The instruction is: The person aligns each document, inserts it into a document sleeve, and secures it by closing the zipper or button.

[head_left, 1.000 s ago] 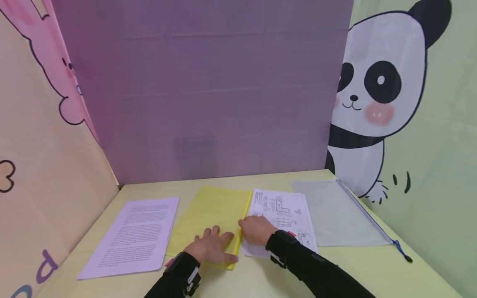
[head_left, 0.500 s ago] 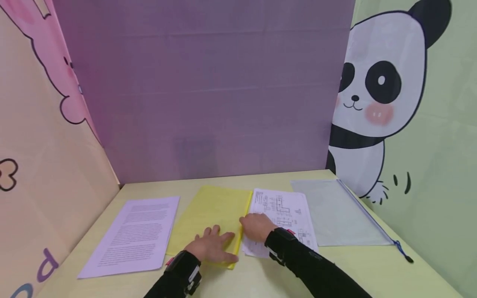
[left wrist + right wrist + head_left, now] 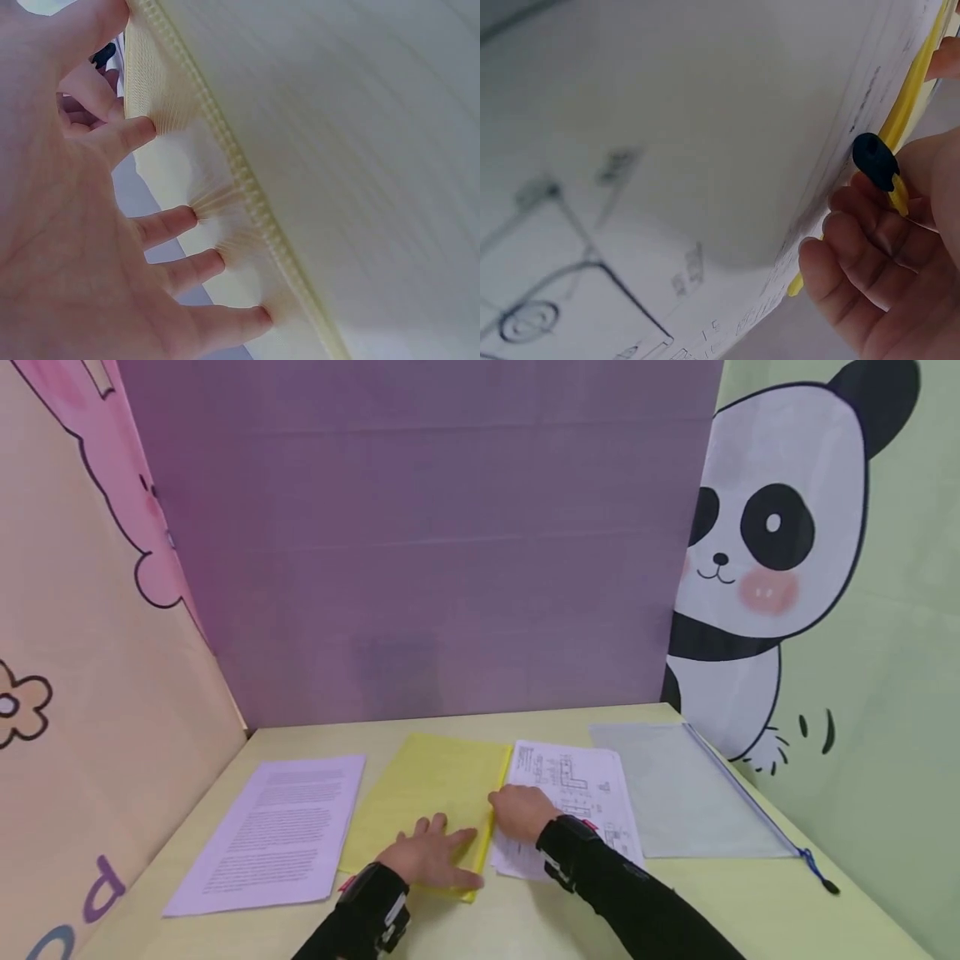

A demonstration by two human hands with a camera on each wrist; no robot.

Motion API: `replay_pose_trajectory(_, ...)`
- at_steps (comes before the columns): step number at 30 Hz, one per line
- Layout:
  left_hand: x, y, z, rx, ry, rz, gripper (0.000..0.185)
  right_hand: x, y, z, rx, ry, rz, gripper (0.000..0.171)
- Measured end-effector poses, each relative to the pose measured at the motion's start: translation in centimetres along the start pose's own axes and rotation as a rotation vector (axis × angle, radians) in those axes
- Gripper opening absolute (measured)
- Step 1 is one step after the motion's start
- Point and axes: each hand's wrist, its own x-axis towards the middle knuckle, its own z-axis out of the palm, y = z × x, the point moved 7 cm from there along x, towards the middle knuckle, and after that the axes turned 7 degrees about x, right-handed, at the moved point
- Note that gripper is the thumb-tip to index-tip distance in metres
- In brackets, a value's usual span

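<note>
Yellow zip pouch [image 3: 427, 777] lies flat on the table [image 3: 517, 927], contents unclear. My left hand [image 3: 431, 857] presses it, fingers spread; my right hand [image 3: 525, 814], curled, pinches its zip pull [image 3: 875, 160]. Right of pouch: drawing sheet [image 3: 573, 768], then clear zip pouch [image 3: 690, 793]. Left: printed sheet [image 3: 270, 835].

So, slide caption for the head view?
Left hand spread on a yellow pouch, right hand at its zipper edge, text page and drawing sheet alongside.

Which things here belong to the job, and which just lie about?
In the job:
yellow mesh zip pouch, under the left hand
dark-tipped yellow zip pull, pinched by the right hand

Apparently lying about:
pale rectangular paper bearing text
pale rectangular paper bearing diagrams
translucent rectangular pouch with blue zip cord
</note>
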Motion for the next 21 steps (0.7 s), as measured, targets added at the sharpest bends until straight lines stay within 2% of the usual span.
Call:
replay_pose_trajectory(8, 0.2, 0.0, 0.0, -0.028, -0.021, -0.023, 0.077, 0.3, 0.1, -0.7, 0.024, 0.017, 0.025, 0.010)
replay_pose_trajectory(15, 0.1, 0.0, -0.2, -0.023, 0.002, -0.002, 0.079, 0.0, 0.0, -1.2, 0.071, 0.047, 0.017, 0.007)
replay_pose_trajectory(21, -0.1, -0.1, -0.2, -0.041, 0.016, 0.037, 0.079, -0.5, 0.4, -1.0, 0.096, 0.029, 0.008, 0.009)
